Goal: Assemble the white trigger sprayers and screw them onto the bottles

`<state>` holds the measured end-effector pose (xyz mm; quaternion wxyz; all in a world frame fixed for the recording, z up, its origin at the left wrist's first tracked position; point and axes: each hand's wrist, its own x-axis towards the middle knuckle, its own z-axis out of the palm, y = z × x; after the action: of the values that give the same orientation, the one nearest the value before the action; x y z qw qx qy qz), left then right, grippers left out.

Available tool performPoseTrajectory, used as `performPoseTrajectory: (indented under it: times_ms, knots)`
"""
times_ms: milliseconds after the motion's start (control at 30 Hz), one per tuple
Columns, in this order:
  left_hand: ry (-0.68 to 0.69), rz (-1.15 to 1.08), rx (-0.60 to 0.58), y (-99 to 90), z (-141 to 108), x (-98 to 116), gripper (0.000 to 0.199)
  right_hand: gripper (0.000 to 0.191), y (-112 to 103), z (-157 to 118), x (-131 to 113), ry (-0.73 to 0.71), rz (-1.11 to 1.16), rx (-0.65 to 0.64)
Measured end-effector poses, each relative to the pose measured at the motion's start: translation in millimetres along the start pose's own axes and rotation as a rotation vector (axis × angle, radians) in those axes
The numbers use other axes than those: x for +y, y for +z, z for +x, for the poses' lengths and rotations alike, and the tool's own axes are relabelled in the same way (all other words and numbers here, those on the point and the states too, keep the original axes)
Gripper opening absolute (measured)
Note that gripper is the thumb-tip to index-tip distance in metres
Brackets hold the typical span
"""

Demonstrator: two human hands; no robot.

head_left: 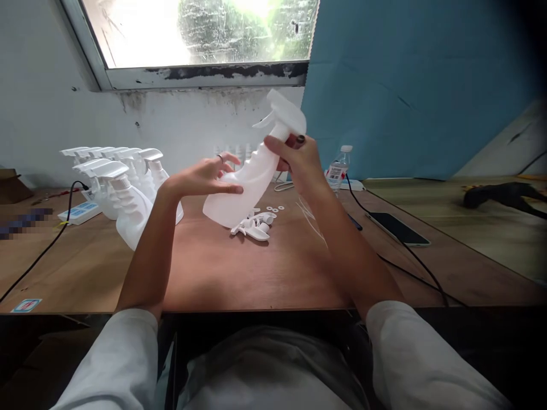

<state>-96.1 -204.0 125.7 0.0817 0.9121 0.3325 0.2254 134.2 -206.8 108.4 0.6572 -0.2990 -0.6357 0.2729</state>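
A translucent white spray bottle [245,185] with a white trigger head [287,112] is held tilted above the table, its top leaning right. My left hand [209,177] grips the bottle's body, thumb across the front. At the neck, just below the trigger head, the fingers of my right hand [297,156] are wrapped around the collar. Loose white trigger sprayer parts [255,226] lie in a small pile under the bottle, with several small white rings [276,209] beside them. To the left of my left forearm stand several spray bottles [130,205] with trigger heads on.
A clear water bottle [337,168] stands behind my right forearm. A phone [398,229] lies at the right, with black cables [421,265] across the table. At the left are a white power strip [81,212] and a cardboard box [12,185]. A window [205,34] is above.
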Motion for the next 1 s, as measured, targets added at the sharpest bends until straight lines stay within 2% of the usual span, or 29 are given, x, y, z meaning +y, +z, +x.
performPoseTrajectory:
  times_ms: [67,233,367,500,667,800,933,1000]
  knots:
    - [-0.039,0.055,-0.065,1.8,2,-3,0.054,0.045,-4,4,2,0.005,0.054,0.046]
    - [-0.059,0.123,-0.046,-0.9,-1,5,0.049,0.045,-14,5,-4,0.02,0.005,0.018]
    - [-0.008,0.054,-0.161,-4.9,-7,12,0.041,0.039,-17,5,-5,0.004,-0.04,-0.05]
    - [0.014,0.006,-0.233,-7.1,-12,18,0.036,0.04,-18,7,5,0.014,0.035,-0.123]
    - [0.023,-0.265,-0.36,-14.0,-16,10,0.044,0.048,-20,3,2,-0.031,0.16,-0.255]
    - [0.026,-0.35,-0.355,-19.4,-17,-1,0.053,0.054,-22,-4,-15,-0.034,0.145,-0.346]
    - [0.033,-0.259,-0.319,-20.9,-19,0,0.054,0.046,-25,-1,-20,-0.048,0.058,-0.302]
    - [0.036,-0.239,-0.3,-20.5,-19,1,0.051,0.043,-28,1,-20,-0.1,0.09,-0.329]
